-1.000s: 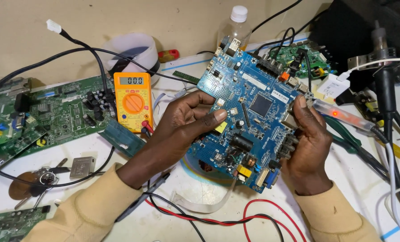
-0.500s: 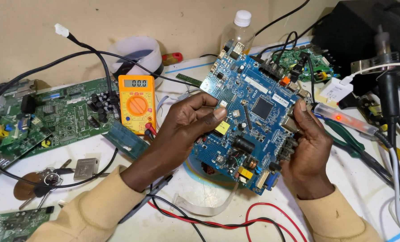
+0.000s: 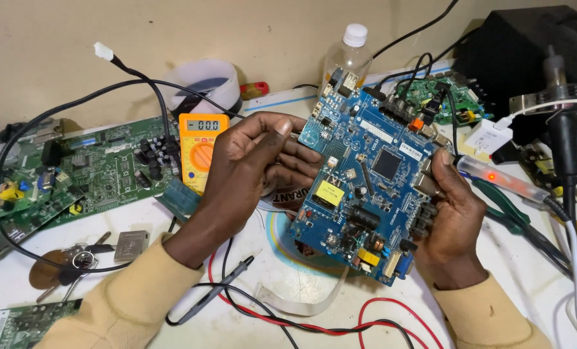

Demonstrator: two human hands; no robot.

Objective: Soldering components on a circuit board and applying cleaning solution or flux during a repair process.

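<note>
Multimeter (image 3: 201, 150) sits at far left beside the green circuit board (image 3: 101, 171). Left hand (image 3: 246, 171) curls loosely, fingertips on the left edge of the blue circuit board (image 3: 372, 178), held tilted above the table (image 3: 17, 278). Right hand (image 3: 453, 223) clamps its right edge; better to support edges only, avoiding components.

The bench holds one blue circuit board (image 3: 366, 181) at centre and four green circuit boards: one large (image 3: 101, 171) at 9 o'clock, one (image 3: 7, 223) at the left edge, one (image 3: 27, 323) at 7 o'clock, one (image 3: 440, 97) at 1 o'clock. One orange multimeter (image 3: 201, 148), one plastic bottle (image 3: 346, 61) at 12 o'clock, two hands (image 3: 250, 171) (image 3: 453, 223).
</note>
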